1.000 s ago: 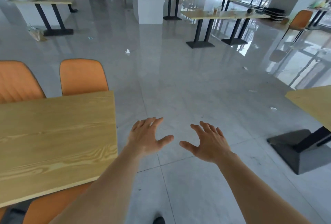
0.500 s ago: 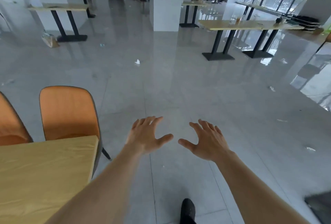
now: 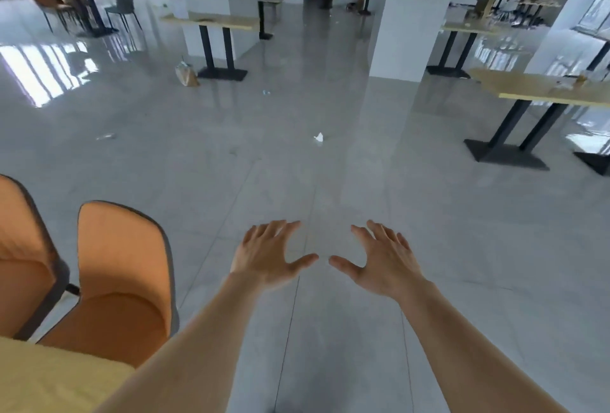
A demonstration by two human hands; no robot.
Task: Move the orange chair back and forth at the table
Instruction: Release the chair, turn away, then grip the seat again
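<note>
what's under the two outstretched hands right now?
Only bare grey floor lies beneath the left hand and right hand, both open and empty. The nearer orange chair stands off to the left, untouched. The forearms hide some floor.

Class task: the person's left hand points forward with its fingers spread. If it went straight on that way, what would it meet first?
Probably nothing: the left hand points over bare floor, toward the far white scrap. The orange chair stands off to its left. Depth is hard to judge.

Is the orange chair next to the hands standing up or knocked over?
Standing up. The orange chair has its backrest rising above its seat, tucked at the wooden table. Both hands are spread open, touching nothing.
</note>
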